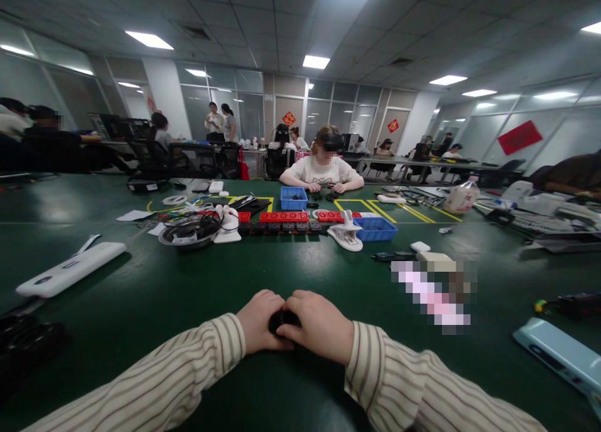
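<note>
Obj [288, 318] btwn L grip [260, 321], R grip [320, 323]; bowl [167, 239] back-L, bin [379, 232] back-R.

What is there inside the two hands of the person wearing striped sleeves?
Between the left hand and the right hand, part of a black object shows. The hands cover the rest, so its full shape and underside cannot be seen.

The person is wearing long cream sleeves, and narrow brownish-grey stripes are running lengthwise down the left sleeve [181, 369] and the right sleeve [422, 388]. The soft-looking cloth is bunching into creases along both forearms. Each cuff is ending around the wrist, leaving the left hand [261, 319] and right hand [323, 324] bare.
</note>
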Available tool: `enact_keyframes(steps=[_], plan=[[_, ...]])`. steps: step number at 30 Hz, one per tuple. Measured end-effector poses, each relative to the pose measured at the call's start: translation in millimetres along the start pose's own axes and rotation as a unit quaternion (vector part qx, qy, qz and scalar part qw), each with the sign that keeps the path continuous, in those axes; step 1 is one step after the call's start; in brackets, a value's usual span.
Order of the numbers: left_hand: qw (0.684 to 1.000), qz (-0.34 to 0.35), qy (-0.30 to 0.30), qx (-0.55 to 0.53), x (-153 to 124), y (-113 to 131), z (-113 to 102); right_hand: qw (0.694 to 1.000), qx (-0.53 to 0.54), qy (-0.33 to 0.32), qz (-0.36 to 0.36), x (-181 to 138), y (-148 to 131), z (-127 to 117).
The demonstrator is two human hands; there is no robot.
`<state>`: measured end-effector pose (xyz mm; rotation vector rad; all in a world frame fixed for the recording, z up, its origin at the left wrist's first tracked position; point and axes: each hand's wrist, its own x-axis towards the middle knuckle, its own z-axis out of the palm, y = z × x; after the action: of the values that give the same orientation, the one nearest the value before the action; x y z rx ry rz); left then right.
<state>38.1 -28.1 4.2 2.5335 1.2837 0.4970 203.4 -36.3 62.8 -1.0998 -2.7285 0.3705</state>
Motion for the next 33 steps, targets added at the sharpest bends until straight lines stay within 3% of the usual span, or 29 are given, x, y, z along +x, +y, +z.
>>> enact_keyframes(steps=[6,13,15,19,24,28,33], plan=[[0.999,0.014,-0.036,-0.029,3.5,-13.8,2.4,0.987,0.039,-0.059,-0.144,1.1,5.7,-14.1],[0.998,0.039,-0.032,-0.03,0.7,-11.9,0.7,0.971,0.097,-0.054,-0.211,-0.2,8.2,-14.3],[0.998,0.041,-0.024,-0.041,-0.9,-8.6,-2.6,0.976,0.102,-0.021,-0.193,-2.0,5.1,-15.6],[0.999,0.018,-0.016,-0.034,-2.8,-1.1,-9.0,0.994,0.069,0.06,-0.067,-5.6,-3.7,-12.9],[1.0,0.001,0.008,0.003,-2.5,5.0,-9.1,0.998,0.006,0.062,0.014,-4.9,-7.6,3.2],[1.0,0.004,0.002,0.014,-1.2,0.7,-2.8,0.999,-0.033,0.043,0.004,-1.4,-4.0,9.3],[0.999,0.03,-0.006,-0.025,0.7,-13.0,4.1,0.997,0.005,-0.002,-0.076,0.0,0.6,-1.9]])
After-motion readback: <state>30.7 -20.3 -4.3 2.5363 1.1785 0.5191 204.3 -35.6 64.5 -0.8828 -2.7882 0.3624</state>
